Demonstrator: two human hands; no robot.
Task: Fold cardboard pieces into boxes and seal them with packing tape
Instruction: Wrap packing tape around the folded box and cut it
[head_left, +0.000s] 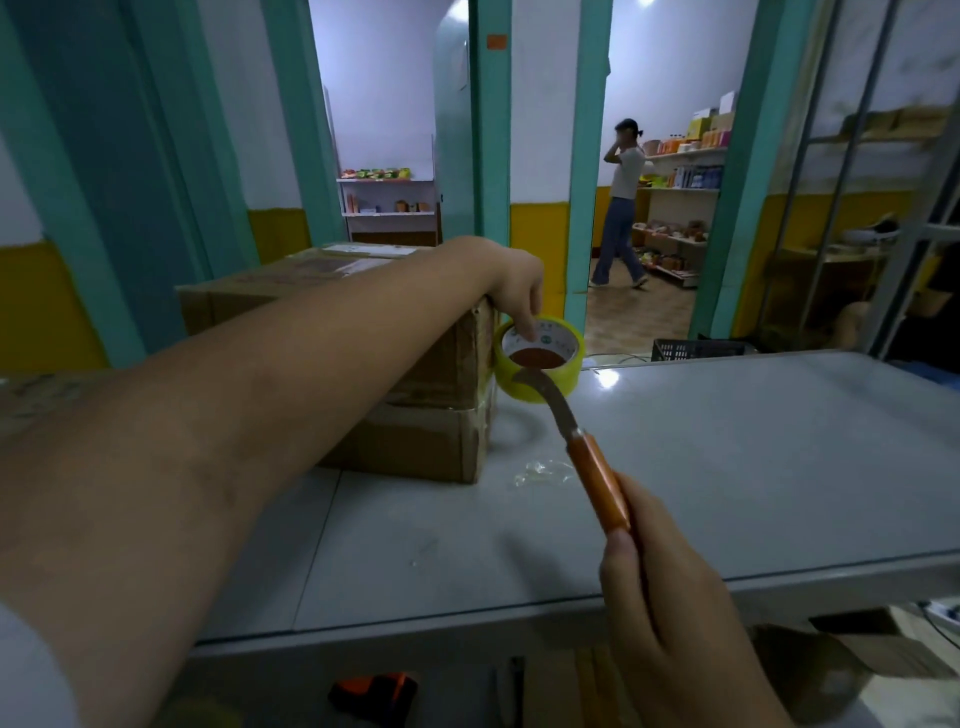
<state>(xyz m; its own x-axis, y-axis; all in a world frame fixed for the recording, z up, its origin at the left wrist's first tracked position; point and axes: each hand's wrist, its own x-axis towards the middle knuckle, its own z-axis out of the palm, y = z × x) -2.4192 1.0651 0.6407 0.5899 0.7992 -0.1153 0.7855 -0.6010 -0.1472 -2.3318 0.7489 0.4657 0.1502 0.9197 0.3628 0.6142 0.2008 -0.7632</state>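
Looking down from the head view, two closed cardboard boxes are seen stacked at the left of the desk. A yellow roll of tape is held against the right corner of the stack by the left hand, whose fingers are curled over the roll's rim. A knife with a curved blade and an orange handle is gripped at the handle's lower end by the right hand, and its tip is laid on the roll. A crumpled scrap of clear tape lies on the desk just beside the boxes.

The roll is judged light and stiff and is best held by its cardboard core. The tape film is likely to be thin, sticky and easily torn. The boxes look stiff but easily dented at the corners.

Printing is seen on the roll's white core and a label on the upper box; neither can be read.
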